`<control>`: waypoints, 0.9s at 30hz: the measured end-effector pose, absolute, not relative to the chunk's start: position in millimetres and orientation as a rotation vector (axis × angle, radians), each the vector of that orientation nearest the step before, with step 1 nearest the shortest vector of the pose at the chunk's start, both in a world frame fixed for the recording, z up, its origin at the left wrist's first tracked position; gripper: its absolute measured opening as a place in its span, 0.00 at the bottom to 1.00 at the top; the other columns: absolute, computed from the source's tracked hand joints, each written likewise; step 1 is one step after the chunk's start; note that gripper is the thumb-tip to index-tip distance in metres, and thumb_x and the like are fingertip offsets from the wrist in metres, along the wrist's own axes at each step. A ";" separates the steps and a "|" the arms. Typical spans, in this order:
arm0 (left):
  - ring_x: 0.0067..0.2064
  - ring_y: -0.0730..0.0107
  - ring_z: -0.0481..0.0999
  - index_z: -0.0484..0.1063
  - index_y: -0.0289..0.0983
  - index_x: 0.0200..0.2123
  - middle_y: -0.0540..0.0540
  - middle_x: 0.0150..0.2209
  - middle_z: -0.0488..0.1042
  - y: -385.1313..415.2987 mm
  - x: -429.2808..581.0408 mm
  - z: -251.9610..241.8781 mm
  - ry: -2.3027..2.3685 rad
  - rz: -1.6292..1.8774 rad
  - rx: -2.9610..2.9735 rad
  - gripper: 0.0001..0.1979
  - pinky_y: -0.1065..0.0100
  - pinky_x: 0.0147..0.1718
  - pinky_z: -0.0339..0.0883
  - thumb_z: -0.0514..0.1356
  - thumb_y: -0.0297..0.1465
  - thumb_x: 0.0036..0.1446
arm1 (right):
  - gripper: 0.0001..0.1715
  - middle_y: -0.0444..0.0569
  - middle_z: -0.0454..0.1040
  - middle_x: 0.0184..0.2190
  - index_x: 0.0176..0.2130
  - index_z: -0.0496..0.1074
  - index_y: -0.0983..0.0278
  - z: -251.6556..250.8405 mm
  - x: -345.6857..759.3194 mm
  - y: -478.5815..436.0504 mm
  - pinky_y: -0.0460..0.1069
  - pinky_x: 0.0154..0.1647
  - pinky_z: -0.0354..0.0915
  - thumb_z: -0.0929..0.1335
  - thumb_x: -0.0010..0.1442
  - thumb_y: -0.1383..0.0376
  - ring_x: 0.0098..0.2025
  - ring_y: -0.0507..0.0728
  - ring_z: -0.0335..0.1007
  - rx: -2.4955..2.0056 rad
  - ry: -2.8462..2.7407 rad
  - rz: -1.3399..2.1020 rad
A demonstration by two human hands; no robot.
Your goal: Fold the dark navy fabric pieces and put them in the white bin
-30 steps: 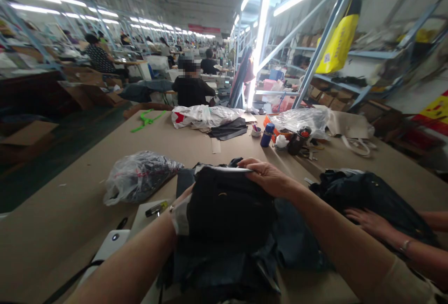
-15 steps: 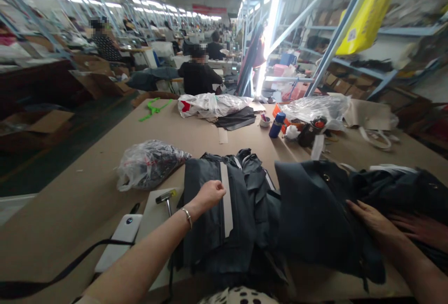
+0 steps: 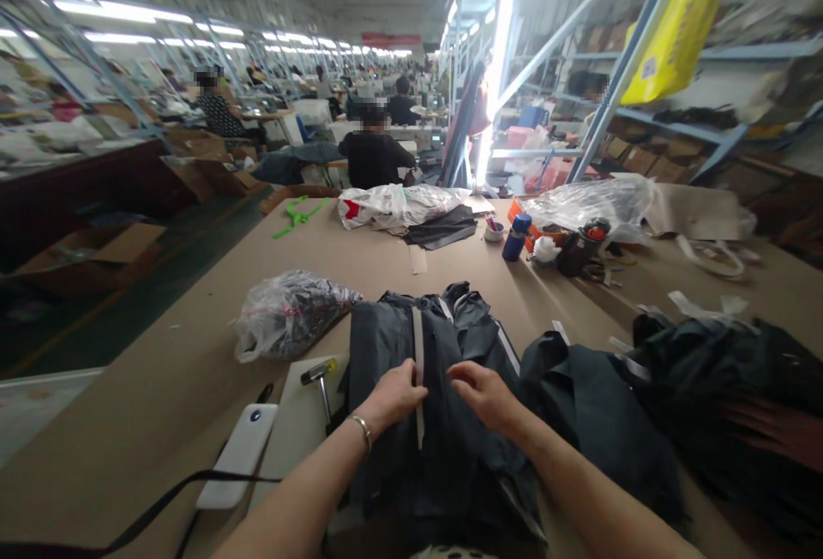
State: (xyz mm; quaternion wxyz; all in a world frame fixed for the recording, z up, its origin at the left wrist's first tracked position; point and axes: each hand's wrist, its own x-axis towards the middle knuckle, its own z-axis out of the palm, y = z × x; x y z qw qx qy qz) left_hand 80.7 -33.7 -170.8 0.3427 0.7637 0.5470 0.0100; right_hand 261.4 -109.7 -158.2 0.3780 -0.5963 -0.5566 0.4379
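Note:
Dark grey fabric pieces (image 3: pixel 379 345), perhaps bag parts, lie stacked in front of me, with a narrow pale strip (image 3: pixel 419 340) running down the top one. My left hand (image 3: pixel 395 394), a bracelet at its wrist, is closed at that strip; whatever its fingertips pinch is hidden. My right hand (image 3: pixel 485 396) hovers just right of the strip, fingers curled but apart from the thumb, with nothing visible between them. To its right is another dark fabric piece (image 3: pixel 597 405), slumped on the table.
Left of the stack lie a small hammer (image 3: pixel 321 375), a white phone (image 3: pixel 237 456) and a plastic-wrapped bundle (image 3: pixel 289 315). A blue bottle (image 3: pixel 516 237) and dark flask (image 3: pixel 584 246) stand farther back. At right, another person's hand (image 3: pixel 775 426) rests on dark fabric (image 3: pixel 726 370).
My right hand has let go of the dark piece at right and come to the strip. That piece has sunk down. My left hand has stayed at the strip, which looks narrower.

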 end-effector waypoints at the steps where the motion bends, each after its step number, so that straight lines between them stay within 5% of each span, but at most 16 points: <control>1: 0.36 0.63 0.74 0.67 0.36 0.35 0.46 0.30 0.73 -33.2 74.5 -171.3 1.397 0.071 1.945 0.11 0.67 0.36 0.64 0.57 0.30 0.45 | 0.16 0.50 0.74 0.41 0.43 0.71 0.64 -162.5 245.2 -96.8 0.51 0.49 0.62 0.66 0.54 0.62 0.44 0.57 0.69 -1.532 -1.350 1.174; 6: 0.25 0.70 0.70 0.64 0.36 0.29 0.50 0.23 0.68 -36.0 55.0 -176.3 1.305 0.252 1.689 0.07 0.72 0.23 0.62 0.52 0.23 0.43 | 0.29 0.55 0.72 0.43 0.53 0.61 0.67 -190.6 208.2 -48.3 0.54 0.38 0.67 0.64 0.56 0.55 0.39 0.59 0.70 -1.661 -1.104 1.275; 9: 0.23 0.73 0.69 0.63 0.36 0.28 0.51 0.23 0.68 -40.9 48.3 -174.7 1.240 0.344 1.568 0.08 0.74 0.19 0.60 0.50 0.22 0.40 | 0.28 0.53 0.73 0.40 0.50 0.64 0.66 -193.7 197.5 -33.5 0.53 0.37 0.67 0.67 0.52 0.55 0.39 0.60 0.70 -1.653 -1.085 1.283; 17: 0.26 0.71 0.72 0.70 0.34 0.40 0.49 0.28 0.74 -35.1 22.6 -130.6 0.979 0.617 0.911 0.22 0.72 0.23 0.63 0.60 0.24 0.36 | 0.16 0.43 0.74 0.31 0.37 0.71 0.63 -146.1 162.7 -48.9 0.49 0.40 0.65 0.69 0.45 0.66 0.36 0.57 0.69 -1.349 -1.278 1.313; 23: 0.23 0.72 0.71 0.76 0.34 0.29 0.49 0.24 0.76 -60.1 10.3 -78.0 0.626 0.543 0.705 0.20 0.71 0.26 0.65 0.55 0.16 0.28 | 0.15 0.42 0.72 0.27 0.34 0.72 0.66 -126.2 216.8 -62.3 0.47 0.33 0.63 0.67 0.40 0.70 0.31 0.54 0.66 -1.447 -1.294 1.258; 27: 0.29 0.63 0.76 0.78 0.35 0.30 0.47 0.25 0.77 -108.5 14.8 -47.3 0.418 0.184 0.669 0.22 0.70 0.27 0.65 0.57 0.15 0.28 | 0.13 0.48 0.74 0.28 0.33 0.74 0.67 -132.1 254.8 -72.5 0.49 0.37 0.64 0.65 0.43 0.68 0.34 0.57 0.68 -1.544 -1.191 1.217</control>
